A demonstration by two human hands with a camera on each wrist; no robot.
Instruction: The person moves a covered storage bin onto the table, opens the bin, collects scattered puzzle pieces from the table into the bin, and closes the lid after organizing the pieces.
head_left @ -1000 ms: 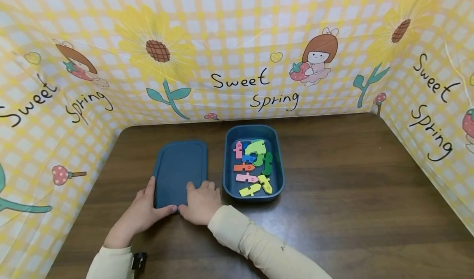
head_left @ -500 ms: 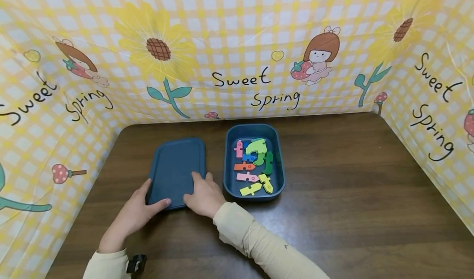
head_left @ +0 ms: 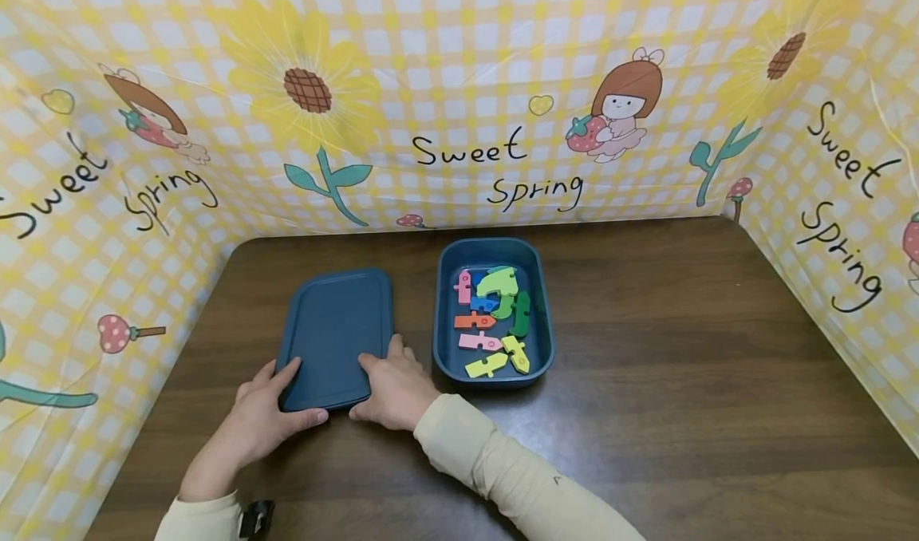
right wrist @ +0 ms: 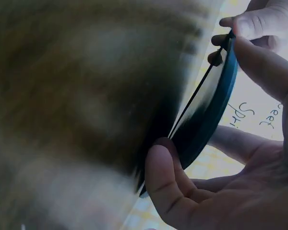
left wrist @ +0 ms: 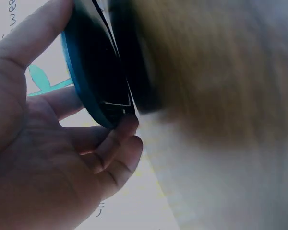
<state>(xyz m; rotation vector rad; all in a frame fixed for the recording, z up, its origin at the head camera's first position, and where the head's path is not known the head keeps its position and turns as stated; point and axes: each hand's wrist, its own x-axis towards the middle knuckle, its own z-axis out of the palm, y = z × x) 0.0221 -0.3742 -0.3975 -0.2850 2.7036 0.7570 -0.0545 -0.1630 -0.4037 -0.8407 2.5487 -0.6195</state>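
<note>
A dark blue lid (head_left: 337, 333) lies flat-side up at the left of the table, seen in the head view. My left hand (head_left: 260, 413) grips its near left corner, one finger over the top. In the left wrist view the left hand (left wrist: 53, 143) has fingertips curled at the lid's edge (left wrist: 81, 67). My right hand (head_left: 395, 385) holds the near right corner; in the right wrist view its fingers bend around the rim. Right of the lid stands an open dark blue box (head_left: 439, 341). Inside lie several colourful flat toy pieces (head_left: 479, 341) in pink, yellow, orange, blue and green.
The brown wooden table (head_left: 646, 349) extends to the right of the box. A yellow checked cloth (head_left: 459, 70) with flowers and lettering screens the back and both sides. A black strap (head_left: 256, 517) shows at the left sleeve.
The lid has shifted to the left, with both hands moving along its near corners. The box and its pieces stay in place.
</note>
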